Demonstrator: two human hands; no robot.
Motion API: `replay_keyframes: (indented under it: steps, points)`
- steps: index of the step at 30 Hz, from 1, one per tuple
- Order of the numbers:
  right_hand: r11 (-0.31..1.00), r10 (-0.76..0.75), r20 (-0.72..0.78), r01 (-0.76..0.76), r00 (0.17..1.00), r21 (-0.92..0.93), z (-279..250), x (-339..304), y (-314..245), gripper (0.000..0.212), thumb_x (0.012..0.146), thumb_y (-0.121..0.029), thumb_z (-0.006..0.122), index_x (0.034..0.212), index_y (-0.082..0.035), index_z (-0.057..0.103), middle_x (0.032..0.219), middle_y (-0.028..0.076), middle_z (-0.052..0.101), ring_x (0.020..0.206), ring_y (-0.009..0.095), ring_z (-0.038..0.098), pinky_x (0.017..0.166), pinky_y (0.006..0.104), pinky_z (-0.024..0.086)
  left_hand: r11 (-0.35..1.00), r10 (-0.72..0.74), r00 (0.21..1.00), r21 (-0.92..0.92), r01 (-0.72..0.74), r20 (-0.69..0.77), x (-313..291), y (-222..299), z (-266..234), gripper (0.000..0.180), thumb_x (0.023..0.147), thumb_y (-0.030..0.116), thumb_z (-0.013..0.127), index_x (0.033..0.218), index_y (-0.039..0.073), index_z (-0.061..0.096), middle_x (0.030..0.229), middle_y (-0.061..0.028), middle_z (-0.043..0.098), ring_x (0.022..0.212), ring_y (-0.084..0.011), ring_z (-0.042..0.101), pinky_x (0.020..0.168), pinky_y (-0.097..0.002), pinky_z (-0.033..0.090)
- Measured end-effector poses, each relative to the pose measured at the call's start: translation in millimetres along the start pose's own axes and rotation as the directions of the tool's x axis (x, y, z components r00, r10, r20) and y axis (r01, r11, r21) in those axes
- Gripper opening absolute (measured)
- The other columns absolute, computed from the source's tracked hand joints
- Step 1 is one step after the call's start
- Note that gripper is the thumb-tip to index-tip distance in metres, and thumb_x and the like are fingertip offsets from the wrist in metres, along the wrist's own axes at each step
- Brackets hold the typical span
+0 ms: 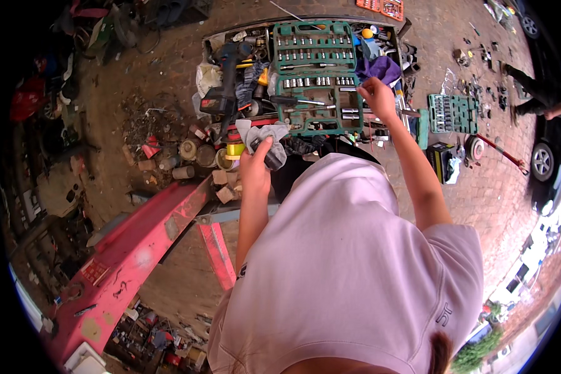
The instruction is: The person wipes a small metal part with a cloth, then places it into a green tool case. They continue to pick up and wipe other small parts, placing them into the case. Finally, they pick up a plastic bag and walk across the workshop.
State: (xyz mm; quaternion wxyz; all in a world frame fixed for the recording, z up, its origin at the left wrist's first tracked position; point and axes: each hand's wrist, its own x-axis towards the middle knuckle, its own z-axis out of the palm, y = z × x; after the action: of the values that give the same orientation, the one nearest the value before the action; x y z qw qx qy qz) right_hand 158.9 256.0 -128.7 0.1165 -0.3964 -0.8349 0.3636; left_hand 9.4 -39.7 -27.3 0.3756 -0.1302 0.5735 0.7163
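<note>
A crumpled grey cloth (274, 132) is gripped in my left hand (254, 169), thumb on top. A dark cylindrical piece (272, 162) shows under the cloth by the same hand; its kind is unclear. My right hand (378, 100) is over the right edge of an open green socket set case (288, 80), fingers closed together. Its fingertips are at the end of a long chrome socket (348, 89); whether they hold anything is hidden. Shorter sockets (302, 81) stand in rows in the case. A black-handled ratchet (287, 100) lies across its lower half.
A black cordless power tool (226, 75) lies left of the case, a purple cloth (380, 70) right of it. A red metal beam (137, 255) slants at lower left. Another green tool case (453, 113) lies on the ground at right, near a red-handled bar (502, 154) and a person's legs (536, 87).
</note>
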Motion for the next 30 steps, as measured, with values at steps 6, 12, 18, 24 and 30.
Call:
replay_keyframes:
  steps: [6, 12, 18, 24, 30]
  points:
    - [0.816, -0.374, 0.233, 0.438, 0.898, -0.377, 22, 10, -7, 0.021, 0.072, -0.020, 0.066, 0.083, -0.008, 0.053, 0.078, 0.008, 0.057, 0.081, 0.027, 0.058, 0.066, 0.0384, 0.047, 1.000, 0.011, 1.000, -0.001, -0.011, 0.001, -2, 2, -1, 0.029, 0.078, 0.005, 0.064, 0.106, 0.004, 0.055, 0.097, -0.0037, 0.062, 0.087, -0.0143, 0.061, 0.074, -0.0285, 0.049]
    - [0.805, -0.291, 0.253, 0.379, 0.923, -0.456, 28, 5, 10, 0.018, 0.073, -0.018, 0.064, 0.083, -0.008, 0.053, 0.080, 0.009, 0.058, 0.083, 0.027, 0.058, 0.067, 0.0391, 0.048, 1.000, 0.019, 1.000, -0.019, -0.020, -0.013, -1, -3, -13, 0.029, 0.079, 0.003, 0.063, 0.107, 0.004, 0.055, 0.098, -0.0044, 0.061, 0.088, -0.0151, 0.061, 0.075, -0.0295, 0.049]
    - [0.786, -0.329, 0.205, 0.387, 0.922, -0.483, 30, 1, 19, 0.016, 0.072, -0.017, 0.062, 0.080, -0.007, 0.052, 0.077, 0.009, 0.057, 0.080, 0.028, 0.059, 0.066, 0.0391, 0.048, 1.000, 0.013, 0.999, -0.015, -0.014, -0.030, 0, -6, -12, 0.028, 0.079, 0.002, 0.063, 0.106, 0.004, 0.055, 0.097, -0.0038, 0.061, 0.087, -0.0149, 0.061, 0.074, -0.0290, 0.049]
    - [0.737, -0.383, 0.179, 0.416, 0.906, -0.532, 29, 5, 8, 0.006, 0.070, -0.010, 0.055, 0.075, -0.007, 0.052, 0.077, 0.008, 0.059, 0.074, 0.026, 0.060, 0.060, 0.0370, 0.050, 1.000, -0.001, 1.000, -0.029, 0.001, -0.004, -2, 1, -3, 0.026, 0.079, 0.003, 0.064, 0.104, 0.002, 0.057, 0.098, -0.0035, 0.061, 0.087, -0.0132, 0.058, 0.076, -0.0274, 0.046]
    - [0.781, -0.365, 0.160, 0.395, 0.917, -0.483, 29, 5, 17, 0.012, 0.072, -0.014, 0.058, 0.080, -0.008, 0.052, 0.077, 0.009, 0.058, 0.077, 0.027, 0.059, 0.061, 0.0402, 0.048, 0.999, 0.034, 0.999, -0.028, -0.035, -0.026, -1, -3, -7, 0.027, 0.079, 0.004, 0.063, 0.105, 0.004, 0.056, 0.096, -0.0038, 0.062, 0.085, -0.0150, 0.061, 0.074, -0.0290, 0.049]
